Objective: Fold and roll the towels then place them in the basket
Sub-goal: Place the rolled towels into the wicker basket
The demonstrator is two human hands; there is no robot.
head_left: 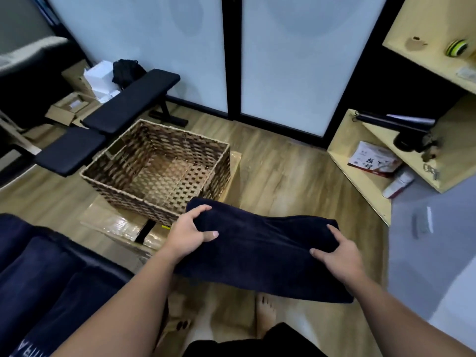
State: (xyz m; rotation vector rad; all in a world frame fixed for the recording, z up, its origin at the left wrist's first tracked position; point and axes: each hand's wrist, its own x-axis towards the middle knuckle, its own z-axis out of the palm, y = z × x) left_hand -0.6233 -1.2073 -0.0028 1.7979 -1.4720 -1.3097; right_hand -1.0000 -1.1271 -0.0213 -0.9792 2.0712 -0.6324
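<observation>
Towel (262,251), dark navy, folded flat, hangs mid-air btwn your hands, just in front of the wicker basket (164,161). Left hand (189,234) and right hand (337,256) each grip one short end. Looks soft, limp, light; sags w/o support, so keep hold at both ends. More dark cloth (46,279) at left, cut off by frame; can't tell if it's towels.

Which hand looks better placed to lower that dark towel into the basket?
Probably the left hand: it grips the towel end nearest the wicker basket, right beside its rim. The right hand holds the far end, away from the basket.
</observation>
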